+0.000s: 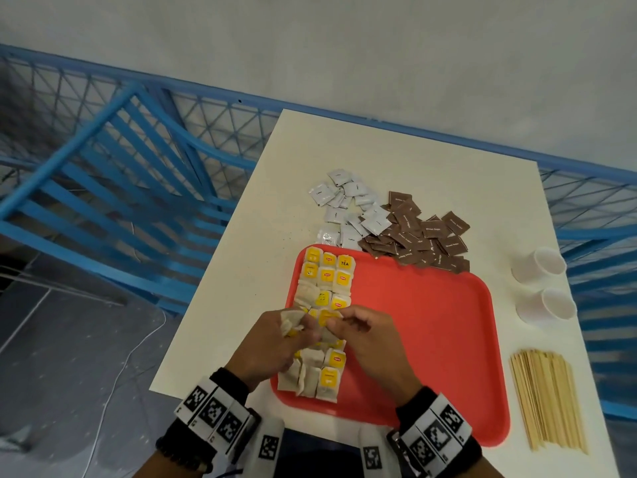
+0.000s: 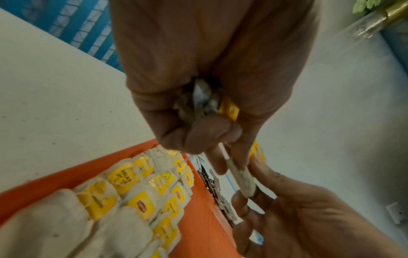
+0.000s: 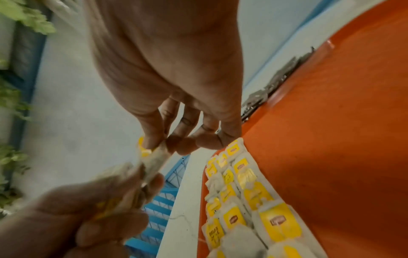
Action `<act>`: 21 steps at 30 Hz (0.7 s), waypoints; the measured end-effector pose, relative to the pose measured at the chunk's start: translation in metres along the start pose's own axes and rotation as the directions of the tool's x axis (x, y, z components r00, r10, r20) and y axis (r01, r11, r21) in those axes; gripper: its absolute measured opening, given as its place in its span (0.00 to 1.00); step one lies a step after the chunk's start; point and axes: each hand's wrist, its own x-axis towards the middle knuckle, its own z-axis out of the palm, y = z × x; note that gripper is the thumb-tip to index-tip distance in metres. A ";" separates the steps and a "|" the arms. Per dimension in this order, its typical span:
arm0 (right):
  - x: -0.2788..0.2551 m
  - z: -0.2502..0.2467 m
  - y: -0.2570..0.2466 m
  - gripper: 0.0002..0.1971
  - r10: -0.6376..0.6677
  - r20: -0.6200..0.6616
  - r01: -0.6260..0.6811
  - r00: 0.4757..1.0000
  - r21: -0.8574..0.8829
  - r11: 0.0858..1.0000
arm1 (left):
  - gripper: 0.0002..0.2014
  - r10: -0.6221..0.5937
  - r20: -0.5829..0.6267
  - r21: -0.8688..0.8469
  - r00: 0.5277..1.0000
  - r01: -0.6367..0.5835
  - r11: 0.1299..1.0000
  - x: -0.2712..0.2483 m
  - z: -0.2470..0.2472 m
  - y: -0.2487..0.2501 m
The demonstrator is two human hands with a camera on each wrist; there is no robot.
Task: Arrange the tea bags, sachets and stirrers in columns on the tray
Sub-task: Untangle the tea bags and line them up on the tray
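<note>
both hands met over the near left part of the red tray point(image 1: 431, 339). the left hand point(image 1: 272, 343) was curled round a small bunch of tea bags point(image 1: 291, 324), and in its wrist view most of that bunch was buried in the fist, only a yellow tag and crumpled paper showing. the right hand point(image 1: 365, 343) pinched one tea bag point(image 2: 241, 176) between thumb and fingertips, with the left fingers touching the same bag; how many bags the left fist held could not be made out. both wrist views were blurred.

under the hands, the tray held tea bags in three columns point(image 1: 327, 288) along its left side, the middle rows hidden by the hands; the rest of the tray was bare red.

to the right on the white table point(image 1: 431, 160) lay a bundle of wooden stirrers point(image 1: 548, 398), then two white paper cups point(image 1: 544, 288) on their sides. just beyond the tray's far rim sat a heap of brown sachets point(image 1: 420, 236), touching the rim, and beside it a heap of white sachets point(image 1: 348, 208). their print was too small to read.
</note>
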 end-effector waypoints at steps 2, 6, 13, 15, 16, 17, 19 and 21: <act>0.000 0.000 0.004 0.03 0.034 -0.022 -0.034 0.999 0.021 0.999 | 0.05 -0.015 0.006 0.029 1.000 0.014 0.999 -0.001 -0.001 -0.005; 0.002 0.000 0.007 0.05 0.041 -0.036 -0.040 0.999 0.038 0.998 | 0.16 0.043 -0.050 -0.102 0.998 -0.048 0.994 0.003 0.001 -0.003; -0.001 -0.001 0.002 0.12 0.081 -0.015 -0.079 0.997 0.135 0.988 | 0.04 0.072 -0.063 0.021 0.995 -0.071 0.997 0.009 0.000 -0.007; 0.002 -0.002 0.007 0.11 0.117 -0.041 -0.109 0.992 0.159 0.981 | 0.06 0.069 -0.032 -0.019 0.997 -0.070 0.997 0.008 -0.001 -0.003; 0.003 -0.002 0.008 0.09 0.122 -0.046 -0.113 0.991 0.171 0.979 | 0.11 0.081 -0.019 -0.057 0.997 -0.082 0.995 0.008 -0.002 -0.002; 0.004 -0.001 0.008 0.07 0.123 -0.047 -0.113 0.991 0.167 0.979 | 0.13 0.089 -0.011 -0.095 0.996 -0.090 0.991 0.007 -0.001 0.000; 0.005 -0.001 0.006 0.04 0.072 -0.041 -0.067 0.997 0.105 0.992 | 0.08 0.100 0.005 -0.115 0.995 -0.099 0.988 0.007 0.000 0.004; 0.006 0.000 0.004 0.03 -0.006 -0.049 0.006 0.999 0.013 1.000 | 0.08 0.097 0.006 -0.086 0.995 -0.096 0.992 0.007 0.002 0.005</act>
